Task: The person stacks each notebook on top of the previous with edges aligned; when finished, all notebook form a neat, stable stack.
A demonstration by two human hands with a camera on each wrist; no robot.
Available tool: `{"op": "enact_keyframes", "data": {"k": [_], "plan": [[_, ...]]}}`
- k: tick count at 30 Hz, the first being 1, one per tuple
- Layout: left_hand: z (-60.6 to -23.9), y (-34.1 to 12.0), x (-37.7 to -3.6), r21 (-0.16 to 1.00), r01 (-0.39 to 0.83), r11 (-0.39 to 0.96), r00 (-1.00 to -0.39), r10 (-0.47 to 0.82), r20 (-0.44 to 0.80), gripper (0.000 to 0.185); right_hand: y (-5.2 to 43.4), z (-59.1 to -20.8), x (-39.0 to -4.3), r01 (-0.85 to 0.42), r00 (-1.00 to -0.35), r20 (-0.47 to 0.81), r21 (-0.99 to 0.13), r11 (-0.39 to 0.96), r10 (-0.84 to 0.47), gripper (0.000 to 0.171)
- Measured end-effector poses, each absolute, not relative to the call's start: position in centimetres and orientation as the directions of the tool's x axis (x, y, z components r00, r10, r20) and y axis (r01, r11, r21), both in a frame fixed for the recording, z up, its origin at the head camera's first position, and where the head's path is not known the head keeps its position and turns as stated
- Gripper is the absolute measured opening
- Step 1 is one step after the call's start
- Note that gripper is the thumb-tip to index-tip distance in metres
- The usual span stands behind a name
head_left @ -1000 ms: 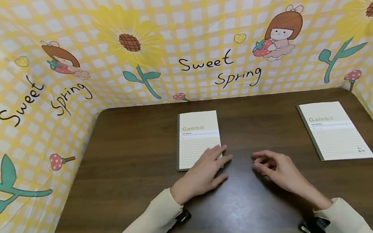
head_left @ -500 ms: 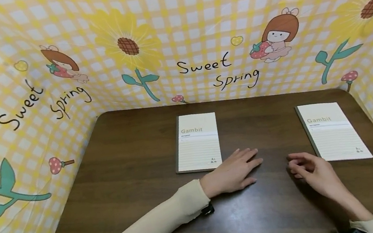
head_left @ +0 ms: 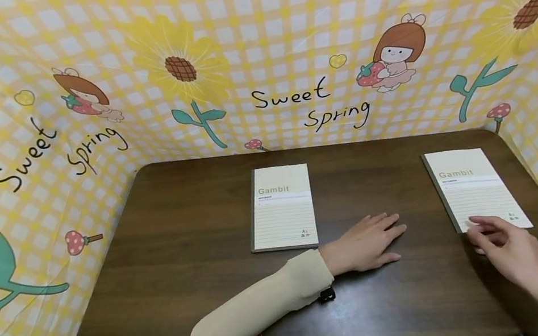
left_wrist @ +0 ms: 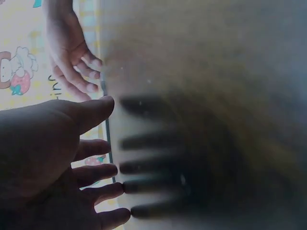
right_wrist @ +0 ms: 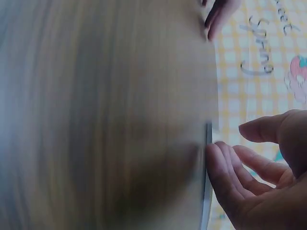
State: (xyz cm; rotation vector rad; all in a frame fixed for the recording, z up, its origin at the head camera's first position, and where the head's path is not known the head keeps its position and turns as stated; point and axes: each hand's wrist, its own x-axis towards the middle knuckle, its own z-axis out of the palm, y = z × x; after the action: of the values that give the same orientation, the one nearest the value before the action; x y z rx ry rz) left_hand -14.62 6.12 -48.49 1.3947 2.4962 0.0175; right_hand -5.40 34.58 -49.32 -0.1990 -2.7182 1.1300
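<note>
Gripping nothing at present: left hand (head_left: 364,243) is lying flat, fingers straight, on the table (head_left: 182,249) btwn the two notebooks, while right hand (head_left: 510,252) is loosely curled w/ fingertips touching the near corner of the right notebook (head_left: 476,190). Risk, in my judgement: fingertips are only catching the cover edge, so the right notebook may be sliding toward the table edge or opening instead of lifting. Centre notebook (head_left: 282,207) is lying closed, untouched, just left of the left hand.

Right hand (right_wrist: 268,172) fills lower right corner, fingers loosely curled, thumb held apart above them. Fingertips (right_wrist: 217,160) touch thin edge of notebook (right_wrist: 209,143) lying on table (right_wrist: 105,115); table surface blurred. Yellow checked backdrop (right_wrist: 235,72) with black lettering behind. Left hand (right_wrist: 218,14) partly in view at top edge, well apart.
</note>
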Motion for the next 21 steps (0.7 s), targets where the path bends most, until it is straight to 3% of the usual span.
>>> {"op": "enact_keyframes", "data": {"k": [5,9,14,21], "plan": [[-48.7,8.0,-14.4,0.135,0.827,0.546,-0.503,0.825,-0.258,0.07,37.0,-49.1,-5.0,0.122,-0.937,0.211,-0.554,0.824,0.28,0.03],[-48.6,9.7,-14.2,0.119,0.823,0.555,-0.506,0.813,-0.289,0.072,38.4,-49.4,-4.8,0.152,-0.938,0.207,-0.474,0.867,0.278,0.036],[-48.5,12.0,-14.1,0.1,0.825,0.556,-0.5,0.802,-0.329,0.074,39.8,-50.1,-4.6,0.082,-0.985,0.11,-0.393,0.916,0.135,0.061],[-48.5,14.6,-13.8,0.003,0.827,0.562,-0.525,0.775,-0.351,0.076,40.9,-51.0,-3.6,0.055,-0.996,-0.085,-0.421,0.905,0.021,0.084]]}}
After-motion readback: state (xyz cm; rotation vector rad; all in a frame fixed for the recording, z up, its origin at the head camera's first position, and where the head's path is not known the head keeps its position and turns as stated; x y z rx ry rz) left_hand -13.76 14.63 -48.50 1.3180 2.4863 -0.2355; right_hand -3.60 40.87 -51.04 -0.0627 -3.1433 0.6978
